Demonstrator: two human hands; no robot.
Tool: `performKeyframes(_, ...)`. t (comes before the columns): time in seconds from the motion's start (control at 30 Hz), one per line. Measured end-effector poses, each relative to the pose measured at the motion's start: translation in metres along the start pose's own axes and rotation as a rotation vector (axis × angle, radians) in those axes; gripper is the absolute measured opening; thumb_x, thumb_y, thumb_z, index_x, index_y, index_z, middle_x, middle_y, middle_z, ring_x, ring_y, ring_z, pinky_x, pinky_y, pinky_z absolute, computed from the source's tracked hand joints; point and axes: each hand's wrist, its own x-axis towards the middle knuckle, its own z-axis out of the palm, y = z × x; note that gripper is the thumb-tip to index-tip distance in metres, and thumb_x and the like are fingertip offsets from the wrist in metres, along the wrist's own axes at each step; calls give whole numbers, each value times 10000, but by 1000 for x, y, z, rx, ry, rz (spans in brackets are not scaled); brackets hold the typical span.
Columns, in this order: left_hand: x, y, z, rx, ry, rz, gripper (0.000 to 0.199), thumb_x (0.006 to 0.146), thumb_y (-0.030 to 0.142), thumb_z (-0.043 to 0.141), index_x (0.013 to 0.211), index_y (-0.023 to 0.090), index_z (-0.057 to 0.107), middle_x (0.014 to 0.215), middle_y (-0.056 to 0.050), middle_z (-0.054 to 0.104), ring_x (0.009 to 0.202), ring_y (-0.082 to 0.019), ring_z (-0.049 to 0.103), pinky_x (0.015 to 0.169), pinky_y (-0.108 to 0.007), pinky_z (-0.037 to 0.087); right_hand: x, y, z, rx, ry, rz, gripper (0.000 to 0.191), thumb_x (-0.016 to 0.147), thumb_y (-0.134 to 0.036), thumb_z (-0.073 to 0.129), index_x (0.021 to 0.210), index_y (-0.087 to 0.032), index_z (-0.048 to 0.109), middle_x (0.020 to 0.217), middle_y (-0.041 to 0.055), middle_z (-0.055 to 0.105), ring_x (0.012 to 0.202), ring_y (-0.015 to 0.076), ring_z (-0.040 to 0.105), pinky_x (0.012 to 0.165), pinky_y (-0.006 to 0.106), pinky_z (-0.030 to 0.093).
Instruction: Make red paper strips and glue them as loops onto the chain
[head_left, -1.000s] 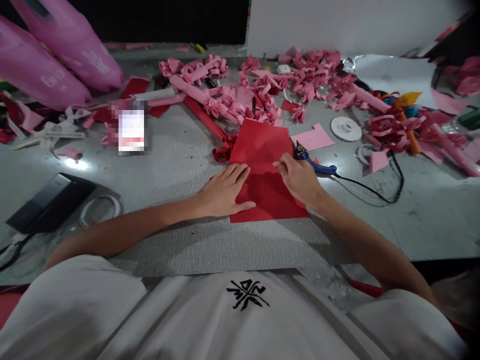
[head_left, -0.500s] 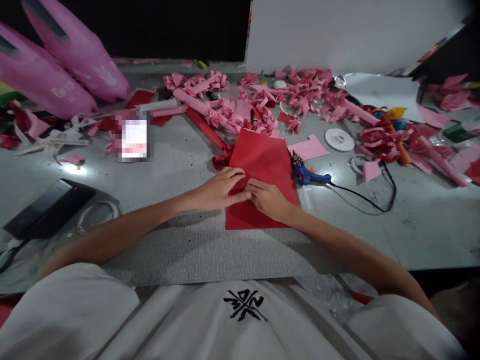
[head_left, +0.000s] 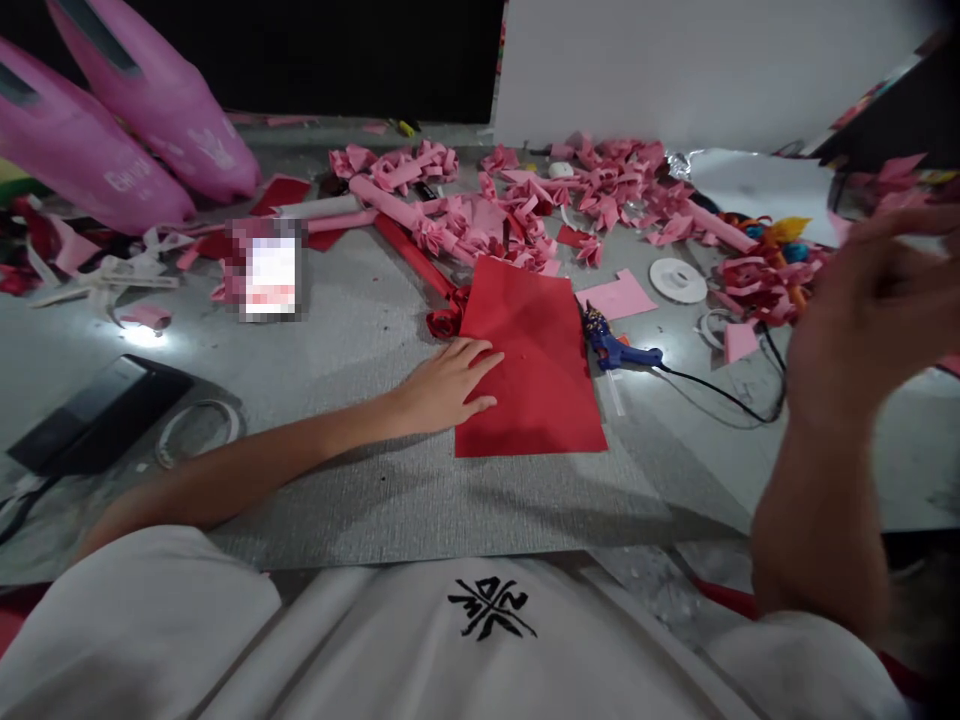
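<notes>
A red sheet of paper (head_left: 536,370) lies flat in front of me, with a tiny speck near its middle. My left hand (head_left: 450,385) rests on the sheet's left side, fingers stretched out and apart. Raised at the far right is my right hand (head_left: 874,300), blurred and partly cut off by the frame edge, so its fingers are unclear. Just right of the sheet lies a blue glue gun (head_left: 626,353) with a black cord. A curled red paper piece (head_left: 444,320) touches the sheet's upper left edge, beside a rolled red tube (head_left: 412,260).
Pink paper flowers (head_left: 607,180) are heaped along the back. A white spool (head_left: 678,280) and a pink paper scrap (head_left: 619,295) lie behind the glue gun. To the left are a lit, blurred-out screen (head_left: 271,275), a black power bank (head_left: 97,415) and pink bottle-like containers (head_left: 172,120).
My right hand has left the red sheet and swung up to the far right. The left hand stays on the sheet, its fingers now flatter and more spread.
</notes>
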Motion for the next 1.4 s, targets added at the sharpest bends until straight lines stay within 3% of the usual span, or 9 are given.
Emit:
performKeyframes(0.33,-6,18,14,189,-10,32,413,1092,288,451,1464,192,603,1597,-140,484,1527,-377,371,1217,-569,377,-3,6,32,-465,-128,-140,295,1070,-246,499,1274,-196,706,1107,100,695,925,190,669,788,298,510)
performKeyframes(0.6,-9,19,24,175,89,95,321,1083,207,481,1287,93,701,1437,-130,659,1444,-278,537,1218,-437,460,-13,-6,39,-641,-142,-10,296,1052,-124,388,1099,-114,680,1045,143,663,839,219,660,740,339,508)
performKeyframes(0.7,-11,25,23,187,92,72,309,1083,196,478,1259,74,701,1426,-154,664,1430,-278,558,1211,-429,473,-15,-12,35,-661,-154,-18,365,1008,-62,375,1247,-81,650,1228,222,652,1105,303,674,918,430,547)
performKeyframes(0.9,-16,30,27,219,79,49,324,1067,148,486,1334,54,644,1481,-188,614,1466,-308,514,1234,-455,452,-52,-15,37,-533,-265,-185,606,1059,-315,476,1578,-15,393,1658,266,354,1572,354,316,1244,538,376)
performKeyframes(1.03,-18,29,27,205,47,53,374,1025,46,461,1366,58,616,1535,-189,562,1513,-307,443,1267,-444,415,-131,-40,11,-681,-304,-44,510,1078,-391,402,1391,-62,632,1511,276,545,1359,383,596,986,516,598)
performKeyframes(1.13,-18,28,27,194,49,63,395,1025,38,434,1383,54,600,1543,-192,554,1529,-306,416,1279,-450,397,-167,-72,-16,-879,-373,115,476,1075,-437,410,817,-201,734,826,155,746,662,291,734,555,423,566)
performKeyframes(1.2,-18,28,27,192,50,62,395,1022,36,436,1381,48,601,1537,-194,559,1527,-311,417,1277,-451,400,-159,-86,-24,-933,-351,179,472,1074,-438,411,768,-214,694,623,97,659,500,266,650,452,394,470)
performKeyframes(1.27,-18,28,27,193,45,60,395,1019,36,439,1375,54,607,1535,-195,561,1524,-308,424,1270,-453,410,-128,-83,-18,-823,-338,129,399,1089,-340,369,982,-191,723,821,114,744,601,253,700,511,391,513)
performKeyframes(1.4,-18,29,25,206,46,64,371,1020,44,445,1343,62,626,1511,-197,584,1504,-304,456,1250,-456,436,-47,-34,14,-606,-209,-134,472,1089,-229,322,1486,-68,521,1507,225,572,1376,325,591,1068,483,555)
